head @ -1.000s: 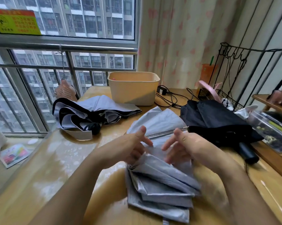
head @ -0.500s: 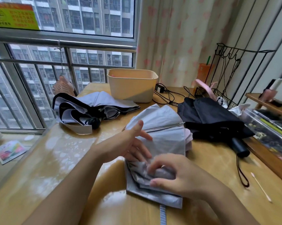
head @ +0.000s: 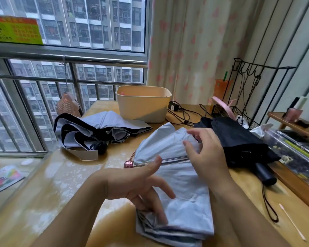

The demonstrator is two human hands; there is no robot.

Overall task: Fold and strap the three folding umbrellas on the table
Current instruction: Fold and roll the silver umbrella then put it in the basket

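Note:
A silver-grey umbrella lies collapsed in front of me on the wooden table, its panels stacked in flat pleats and its pink tip pointing left. My left hand presses spread fingers on the pleats near the left edge. My right hand pinches a fold of the same canopy at its far end. A grey-and-black umbrella lies loose at the back left. A black umbrella lies at the right, handle and wrist loop toward me.
A cream plastic bin stands at the back centre, with black cables and a charger beside it. A wire rack and a cluttered shelf line the right side. A cotton swab lies near the right front edge.
My right hand has moved from the near pleats up to the far end of the silver umbrella and taken a fold there. My left hand has slid down onto the pleats.

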